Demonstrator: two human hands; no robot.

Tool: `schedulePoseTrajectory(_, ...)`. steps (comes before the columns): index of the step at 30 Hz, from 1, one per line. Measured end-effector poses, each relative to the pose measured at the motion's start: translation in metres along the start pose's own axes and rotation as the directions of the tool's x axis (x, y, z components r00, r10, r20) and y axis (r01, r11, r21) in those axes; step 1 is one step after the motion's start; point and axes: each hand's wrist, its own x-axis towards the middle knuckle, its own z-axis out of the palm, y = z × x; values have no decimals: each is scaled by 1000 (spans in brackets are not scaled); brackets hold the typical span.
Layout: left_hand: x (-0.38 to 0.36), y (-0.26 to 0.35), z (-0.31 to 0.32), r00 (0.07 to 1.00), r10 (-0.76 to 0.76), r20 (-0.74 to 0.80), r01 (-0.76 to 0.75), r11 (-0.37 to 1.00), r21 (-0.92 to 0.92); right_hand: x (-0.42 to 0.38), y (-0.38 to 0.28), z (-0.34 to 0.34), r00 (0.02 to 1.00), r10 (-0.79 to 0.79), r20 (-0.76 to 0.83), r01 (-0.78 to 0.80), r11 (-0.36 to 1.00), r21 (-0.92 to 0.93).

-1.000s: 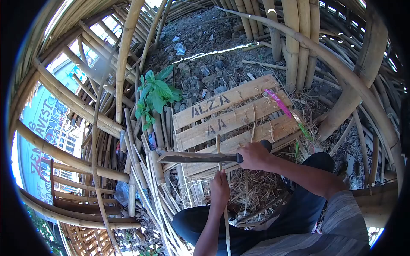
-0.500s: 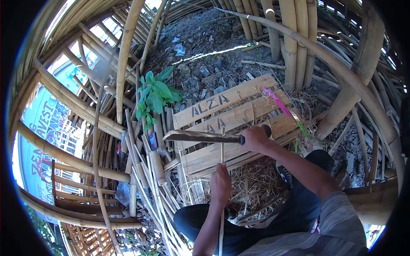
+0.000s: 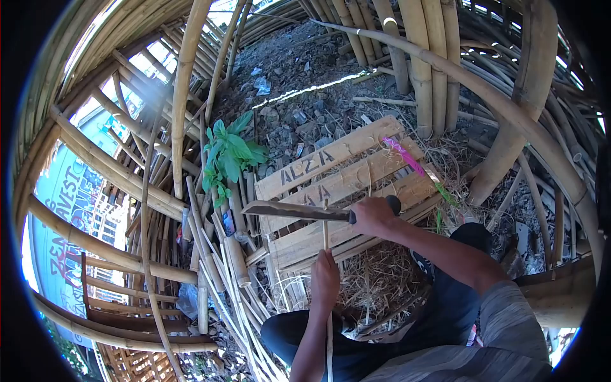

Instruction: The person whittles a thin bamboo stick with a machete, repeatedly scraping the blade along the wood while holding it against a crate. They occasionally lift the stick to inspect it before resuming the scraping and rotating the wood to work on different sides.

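Note:
My left hand [image 3: 325, 280] is closed around a thin bamboo strip [image 3: 330, 349], which stands upright between my legs. My right hand [image 3: 374, 218] grips the dark handle of a long machete [image 3: 296, 211]. The blade points left and crosses the strip near its top end, a little above my left hand. Below and behind the blade lies a slatted wooden crate [image 3: 331, 153] marked with black letters. A pink ribbon [image 3: 403, 155] is on its right part.
Long pale bamboo strips [image 3: 232, 305] lie at the lower left. A leafy green plant [image 3: 230, 151] grows left of the crate. Thick bamboo poles [image 3: 433, 70] stand at the back right, and a bamboo lattice [image 3: 121, 261] lines the left. Shavings [image 3: 382, 280] cover the ground before me.
The view has shifted slightly, so the crate and both hands appear a little further left and lower. Both holds are unchanged, and the blade still crosses the strip near its top.

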Motion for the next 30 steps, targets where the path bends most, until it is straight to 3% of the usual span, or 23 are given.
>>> schedulePoseTrajectory(4,0,0,4,999,23,-40,-23,1000,3,-12,-15,21,993,-118,23,118,993,-1)
schedulePoseTrajectory(6,-19,-9,8,998,64,-1,-64,996,65,13,11,7,998,-54,24,56,994,-93)
schedulePoseTrajectory(7,-26,-13,9,991,131,35,-135,984,118,32,29,3,987,162,-2,-162,987,-9)
schedulePoseTrajectory(8,-31,-10,8,989,135,57,-139,989,59,41,51,-3,958,283,-41,-277,954,114)
schedulePoseTrajectory(10,-23,-12,-4,991,127,35,-128,991,29,47,89,-22,897,377,-229,-347,924,160)
schedulePoseTrajectory(11,-19,-13,-9,994,111,3,-111,994,-25,51,98,-30,880,421,-222,-374,900,223)
schedulePoseTrajectory(12,-12,-29,-8,1000,13,20,-11,993,-115,48,98,-33,875,423,-234,-315,866,388)
schedulePoseTrajectory(13,-5,-38,-8,1000,15,1,-15,991,-130,43,90,-39,875,416,-246,-239,814,530)
schedulePoseTrajectory(14,-1,-46,-7,997,-78,18,80,964,-252,38,83,-43,883,396,-252,-226,829,511)
schedulePoseTrajectory(15,0,-50,-7,984,-170,51,177,913,-368,23,67,-52,913,383,-142,-218,751,624)
schedulePoseTrajectory(16,-3,-21,-23,928,-293,228,371,728,-577,9,54,-57,933,358,-29,-227,650,725)
schedulePoseTrajectory(17,-3,-18,-24,927,-299,226,375,719,-585,-1,44,-56,936,352,-25,-229,658,718)
schedulePoseTrajectory(19,-3,-15,-24,877,-189,442,479,431,-765,-19,29,-52,974,191,-123,-95,833,545)
schedulePoseTrajectory(20,-4,-10,-24,844,-167,510,534,361,-764,-23,25,-50,975,187,-119,-95,837,539)
schedulePoseTrajectory(22,-7,-10,-24,818,-112,565,571,281,-771,-31,16,-45,982,-42,-186,73,983,165)
schedulePoseTrajectory(23,-7,-9,-24,792,-44,609,604,207,-770,-35,10,-47,982,-49,-181,78,984,159)
schedulePoseTrajectory(25,-8,-6,-25,772,4,635,626,171,-761,-43,1,-55,978,-164,-126,159,986,-49)
schedulePoseTrajectory(27,-9,-2,-26,648,54,759,756,67,-651,-43,6,-50,989,-148,-20,146,985,-87)
schedulePoseTrajectory(30,-8,-9,-11,570,16,822,821,39,-570,-49,18,-26,996,-84,-37,81,994,-76)
